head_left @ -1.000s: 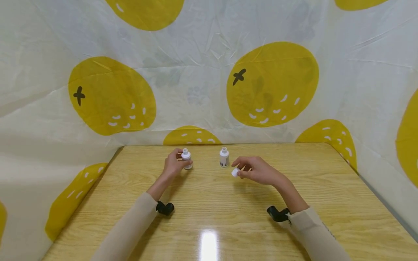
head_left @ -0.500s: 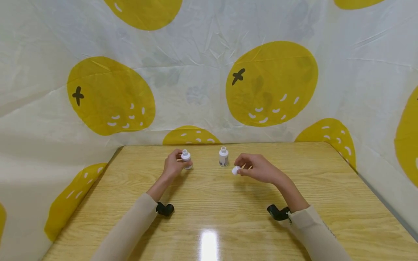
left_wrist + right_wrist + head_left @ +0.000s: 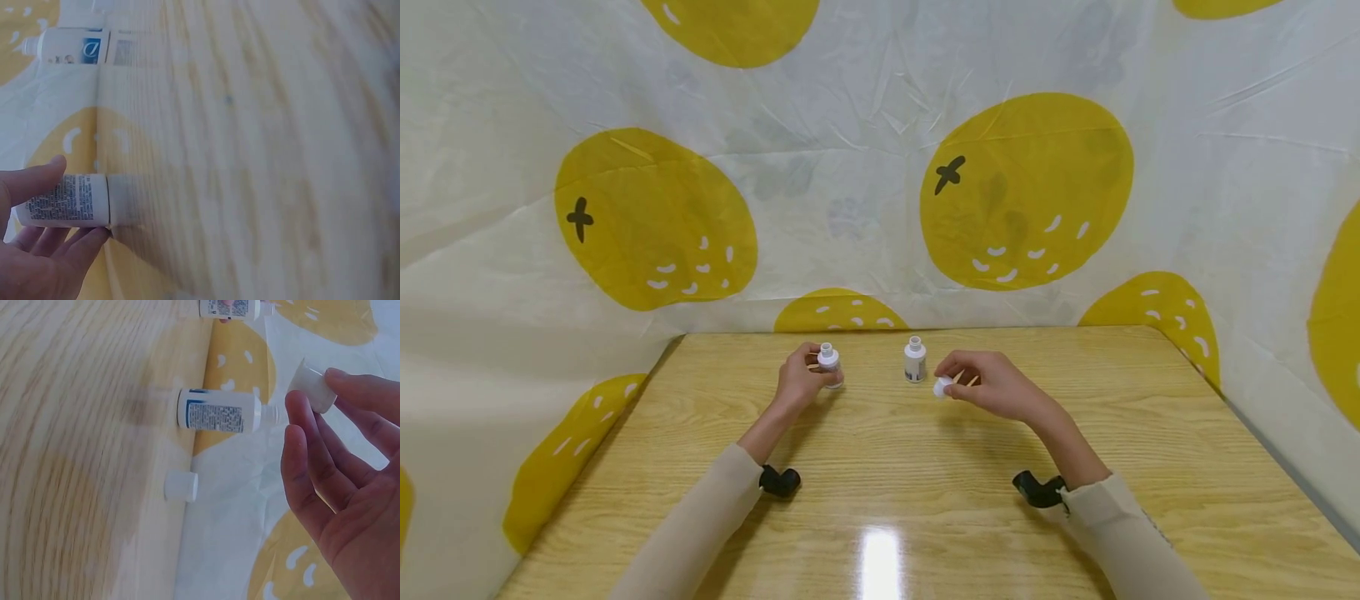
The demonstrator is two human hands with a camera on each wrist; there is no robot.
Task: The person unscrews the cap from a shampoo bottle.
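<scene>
My left hand [image 3: 800, 379] grips a small white bottle [image 3: 828, 360] that stands upright with its neck uncapped. In the left wrist view, the thumb and fingers wrap this bottle [image 3: 69, 203], whose side carries small print. A second uncapped white bottle [image 3: 914, 363] stands upright between the hands, touched by neither. My right hand [image 3: 996, 386] pinches a white cap [image 3: 943, 386] between thumb and fingertips, a little right of that second bottle. Another white cap [image 3: 181, 486] sits on the table in the right wrist view; in the head view the right hand seems to hide it.
The wooden table [image 3: 880, 450] runs back to a white curtain [image 3: 842, 192] with yellow fruit prints, which also hangs along both sides. Black wrist mounts [image 3: 780, 481] stick out from both sleeves. A light reflection shines near the front.
My right hand and the cap in it have risen slightly, and the cap's tilt has shifted a little. The left hand and both bottles stay in place.
</scene>
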